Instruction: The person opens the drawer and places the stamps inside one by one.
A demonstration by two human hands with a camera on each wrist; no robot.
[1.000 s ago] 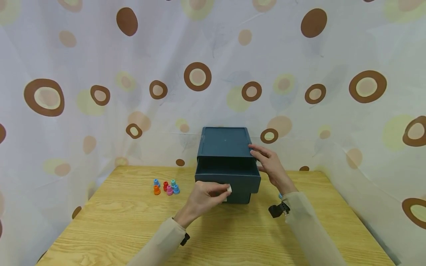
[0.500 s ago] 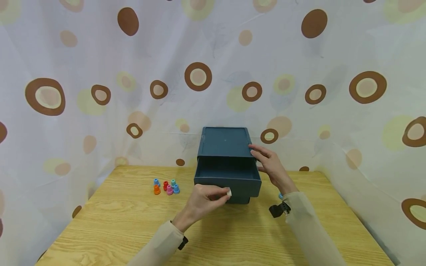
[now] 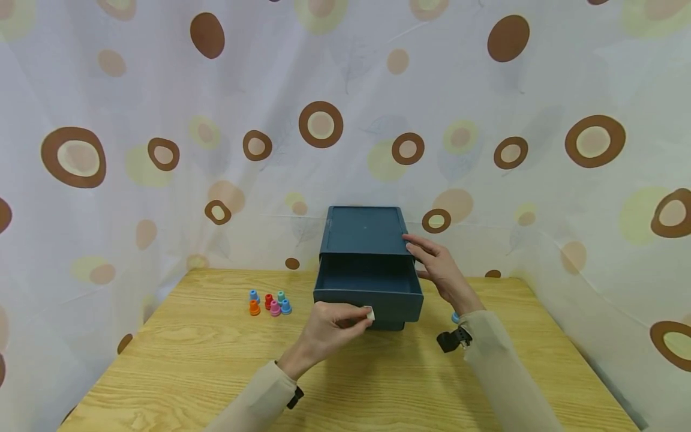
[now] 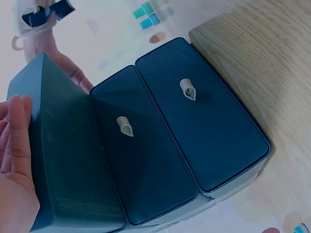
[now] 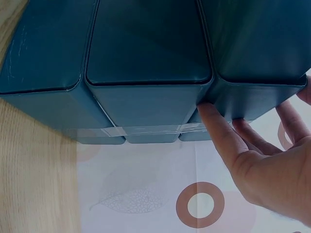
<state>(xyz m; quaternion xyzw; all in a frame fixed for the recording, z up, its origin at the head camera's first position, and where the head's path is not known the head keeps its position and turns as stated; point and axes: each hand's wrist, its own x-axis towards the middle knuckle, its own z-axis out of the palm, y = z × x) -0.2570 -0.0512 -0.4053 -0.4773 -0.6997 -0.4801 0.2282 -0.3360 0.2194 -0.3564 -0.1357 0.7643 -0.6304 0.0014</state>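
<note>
A dark blue-green drawer cabinet (image 3: 364,231) stands at the back middle of the wooden table. Its top drawer (image 3: 396,305) is pulled out, and the part of the inside that shows holds nothing. At the drawer front, the thumb and fingers of my left hand (image 3: 324,327) pinch a small white pull tab (image 3: 370,313). My right hand (image 3: 445,273) steadies the cabinet's right side, its extended fingers (image 5: 221,131) touching the wall in the right wrist view. Two lower drawers, each with a white loop tab (image 4: 125,126), are pushed in, as the left wrist view shows.
Several small cone-shaped pieces, among them an orange one (image 3: 254,308) and a pink one (image 3: 275,308), stand left of the cabinet. A blue piece (image 3: 456,318) peeks out beside the right wrist. A patterned sheet (image 3: 345,78) hangs behind the table (image 3: 216,372).
The top drawer has slid a little farther out toward me, with my left hand moving along at its tab. My right hand has stayed on the cabinet's side.
</note>
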